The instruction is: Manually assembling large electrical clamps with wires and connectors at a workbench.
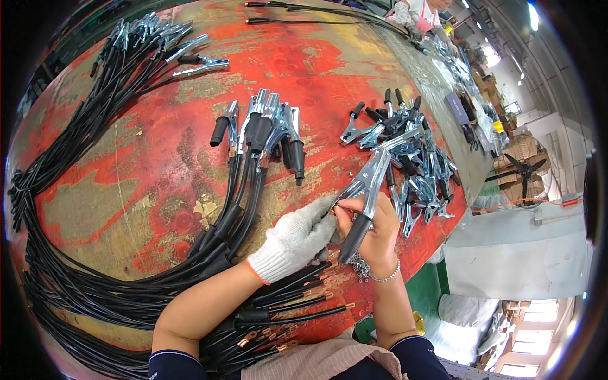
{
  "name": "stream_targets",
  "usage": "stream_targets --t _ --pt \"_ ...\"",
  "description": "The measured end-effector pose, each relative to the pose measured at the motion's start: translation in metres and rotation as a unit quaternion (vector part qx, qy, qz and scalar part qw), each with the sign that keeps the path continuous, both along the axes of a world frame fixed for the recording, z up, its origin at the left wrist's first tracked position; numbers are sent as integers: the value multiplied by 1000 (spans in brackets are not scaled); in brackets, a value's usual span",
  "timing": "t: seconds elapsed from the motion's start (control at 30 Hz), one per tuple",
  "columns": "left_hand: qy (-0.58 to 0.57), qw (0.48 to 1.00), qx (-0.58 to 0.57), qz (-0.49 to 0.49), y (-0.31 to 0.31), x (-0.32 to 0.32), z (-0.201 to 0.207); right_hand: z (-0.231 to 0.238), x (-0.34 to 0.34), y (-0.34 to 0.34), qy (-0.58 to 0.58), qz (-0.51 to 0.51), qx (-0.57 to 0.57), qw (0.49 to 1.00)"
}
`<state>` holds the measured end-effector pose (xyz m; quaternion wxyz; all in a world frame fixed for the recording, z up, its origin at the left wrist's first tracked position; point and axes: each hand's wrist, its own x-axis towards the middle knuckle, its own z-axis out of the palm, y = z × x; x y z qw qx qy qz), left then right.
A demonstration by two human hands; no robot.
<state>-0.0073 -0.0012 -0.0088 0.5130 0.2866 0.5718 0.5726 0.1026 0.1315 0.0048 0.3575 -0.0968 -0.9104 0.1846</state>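
Observation:
A silver battery clamp [377, 172] with a black grip sleeve on one handle is held near the table's right edge. My right hand [379, 229], bare, has its fingers closed on the clamp from the right. In a white knit glove, my left hand [294, 244] closes its fingertips at the end of the clamp's other handle, where a small coppery bit shows. What else lies inside the glove is hidden. Just below my hands are black cables with copper lug ends [297, 310]. A pile of loose clamps [418, 158] lies close to my right hand.
Cables with clamps fitted [263, 123] lie mid-table. A larger tied cable bundle [82, 136] curves along the left side of the worn red tabletop [304, 69]. Small metal hardware [360, 267] sits by my right wrist. Beyond the far right, a co-worker [421, 16] stands at a littered bench.

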Motion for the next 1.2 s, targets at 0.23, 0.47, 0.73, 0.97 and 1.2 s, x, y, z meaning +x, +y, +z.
stream_targets --t 0.23,0.47,0.73,0.97,1.2 --pt "14 1000 2 8 1 0 -4 -1 -1 -1 -3 -23 15 1000" --pt "3 1000 -12 -6 1 -2 0 -2 0 0 -6 -9 -4 1000" --pt "42 999 2 7 1 -2 1 -2 -1 -1 -7 -16 -11 1000" --pt "-18 999 32 7 1 0 -10 1 -3 -1 -5 -7 -40 999" --pt "-85 996 7 -7 0 -3 -4 0 -2 3 -16 -15 -7 1000"
